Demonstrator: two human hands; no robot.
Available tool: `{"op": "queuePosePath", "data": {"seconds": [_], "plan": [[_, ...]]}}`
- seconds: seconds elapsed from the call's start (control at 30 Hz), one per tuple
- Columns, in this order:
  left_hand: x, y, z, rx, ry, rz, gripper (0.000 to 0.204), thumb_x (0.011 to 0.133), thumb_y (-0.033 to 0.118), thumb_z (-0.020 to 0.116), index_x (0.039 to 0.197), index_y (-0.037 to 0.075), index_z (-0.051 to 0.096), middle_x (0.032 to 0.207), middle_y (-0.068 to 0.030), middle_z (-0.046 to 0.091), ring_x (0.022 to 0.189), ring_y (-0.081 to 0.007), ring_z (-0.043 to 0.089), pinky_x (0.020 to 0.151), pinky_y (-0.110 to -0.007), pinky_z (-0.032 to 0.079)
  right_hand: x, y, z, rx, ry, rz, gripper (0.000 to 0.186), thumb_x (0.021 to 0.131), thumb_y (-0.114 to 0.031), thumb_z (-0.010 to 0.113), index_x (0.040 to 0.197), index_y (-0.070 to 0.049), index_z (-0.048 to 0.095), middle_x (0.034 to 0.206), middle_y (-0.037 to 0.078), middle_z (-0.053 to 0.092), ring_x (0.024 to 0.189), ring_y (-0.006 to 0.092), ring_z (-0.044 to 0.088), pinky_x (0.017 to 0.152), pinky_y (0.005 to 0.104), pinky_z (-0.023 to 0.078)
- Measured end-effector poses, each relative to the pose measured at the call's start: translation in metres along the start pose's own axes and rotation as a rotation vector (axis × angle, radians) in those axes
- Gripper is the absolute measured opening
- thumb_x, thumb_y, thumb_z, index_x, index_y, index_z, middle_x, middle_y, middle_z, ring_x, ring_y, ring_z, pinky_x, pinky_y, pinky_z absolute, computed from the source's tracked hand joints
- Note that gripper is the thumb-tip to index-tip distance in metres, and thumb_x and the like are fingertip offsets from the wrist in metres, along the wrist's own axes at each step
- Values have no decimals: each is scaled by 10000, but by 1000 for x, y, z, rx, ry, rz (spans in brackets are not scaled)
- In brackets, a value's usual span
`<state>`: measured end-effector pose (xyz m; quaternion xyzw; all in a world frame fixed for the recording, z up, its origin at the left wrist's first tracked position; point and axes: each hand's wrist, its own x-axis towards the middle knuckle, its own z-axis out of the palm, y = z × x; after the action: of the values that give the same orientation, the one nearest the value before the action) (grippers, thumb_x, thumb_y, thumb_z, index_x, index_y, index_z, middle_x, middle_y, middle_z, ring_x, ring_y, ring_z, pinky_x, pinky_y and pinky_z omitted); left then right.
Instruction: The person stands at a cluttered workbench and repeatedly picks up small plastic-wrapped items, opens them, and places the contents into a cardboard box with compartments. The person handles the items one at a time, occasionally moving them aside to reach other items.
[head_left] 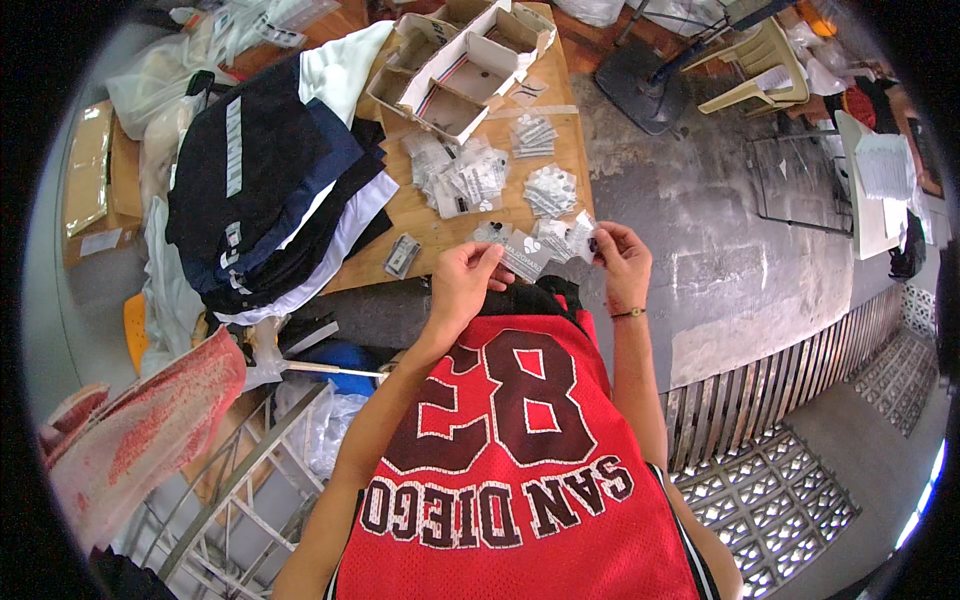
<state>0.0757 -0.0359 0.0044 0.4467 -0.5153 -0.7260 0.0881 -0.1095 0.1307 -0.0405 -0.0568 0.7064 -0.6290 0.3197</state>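
Two bare hands meet over the near edge of a wooden surface (455, 225). The left hand (462, 283) and the right hand (622, 262) each pinch an end of a strip of small clear packets (540, 245), fingers closed on it, so the strip hangs just above that near edge.

Further in, loose heaps of similar clear packets (470, 175) lie across the middle of the surface, and a small dark packet (402, 255) sits alone toward the near left corner. An open white cardboard box (465, 60) with compartments stands at the far edge. A stack of folded garments (275, 185), dark blue, black and white, covers the left edge and overhangs it.

To the right of the surface the grey concrete floor (720, 230) is stained and worn; a fan base (650, 85) and a pale plastic chair (755, 65) stand on it, well apart from the surface. A metal grille (770, 400) runs along the floor's near right side. Plastic bags (160, 80) pile up at the far left.
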Motion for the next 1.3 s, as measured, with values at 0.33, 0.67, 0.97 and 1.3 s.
{"op": "queuePosePath", "data": {"seconds": [0.33, 0.67, 0.97, 1.3], "plan": [[1, -6, -9, 9, 44, 1, 261, 1020, 178, 614, 1051, -77, 660, 859, -103, 713, 704, -156, 713, 594, -256, 575, 49, -7, -3, -642, -345, -174, 329, 847, -73, 738, 1175, -68, 718, 885, 112, 736, 771, 163, 684, 753, 315, 552], [-5, -6, -17, -6, 121, 3, 255, 1033, 187, 594, 1033, -59, 660, 848, -88, 702, 695, -142, 696, 597, -260, 567, 56, -17, 13, -751, 25, -682, 198, 868, -77, 718, 1064, -50, 725, 975, 135, 701, 928, 285, 676, 814, 369, 538], [4, -2, -26, -862, -635, -514, 86, 998, 203, 556, 988, 118, 558, 798, 20, 500, 821, -170, 527, 682, -292, 456, -9, -36, 73, 77, -710, 39, 340, 957, -153, 678, 1254, 5, 625, 1124, 63, 681, 938, 126, 635, 797, 261, 526], [7, -9, -31, -666, -247, -303, 335, 1053, 400, 474, 1120, 99, 606, 868, -21, 621, 812, -187, 578, 736, -326, 449, -13, -55, 85, 11, -481, 6, 232, 934, -207, 734, 896, 21, 715, 796, 7, 694, 738, 59, 584, 657, 245, 472]]}}
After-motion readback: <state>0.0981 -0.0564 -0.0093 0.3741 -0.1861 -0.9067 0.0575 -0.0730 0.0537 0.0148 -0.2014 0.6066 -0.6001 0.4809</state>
